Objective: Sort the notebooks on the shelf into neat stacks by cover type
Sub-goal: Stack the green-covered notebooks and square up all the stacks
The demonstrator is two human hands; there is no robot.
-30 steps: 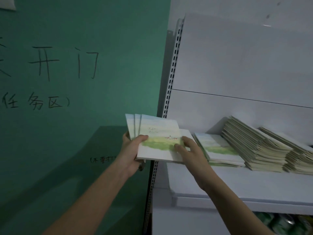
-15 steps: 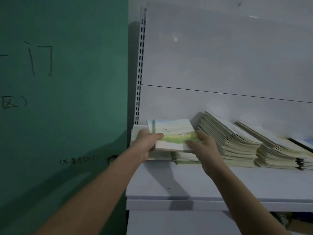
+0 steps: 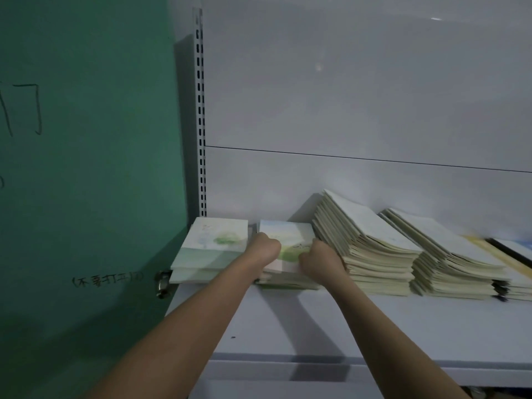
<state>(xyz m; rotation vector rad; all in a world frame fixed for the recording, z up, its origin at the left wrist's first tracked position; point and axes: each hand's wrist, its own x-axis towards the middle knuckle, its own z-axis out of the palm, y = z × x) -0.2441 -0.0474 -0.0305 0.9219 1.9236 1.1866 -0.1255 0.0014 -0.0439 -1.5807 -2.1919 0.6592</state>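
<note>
On the white shelf (image 3: 288, 326) a small stack of notebooks with a meadow cover (image 3: 288, 234) lies second from the left. My left hand (image 3: 263, 249) grips its left edge and my right hand (image 3: 319, 259) grips its right edge, both with curled fingers on the top cover. Left of it sits a low stack with a pale green tree cover (image 3: 214, 243). To the right stand two tall slanted stacks of cream notebooks (image 3: 365, 246), (image 3: 449, 260).
A green wall (image 3: 86, 168) with black handwriting borders the shelf on the left, with a metal latch (image 3: 162, 283) at shelf height. A slotted upright (image 3: 200, 110) and white back panel close the rear. More notebooks (image 3: 515, 254) lie at the far right.
Both hands carried the meadow-cover notebooks from in front of the green wall rightwards and down onto the stack on the shelf. The view shifted right.
</note>
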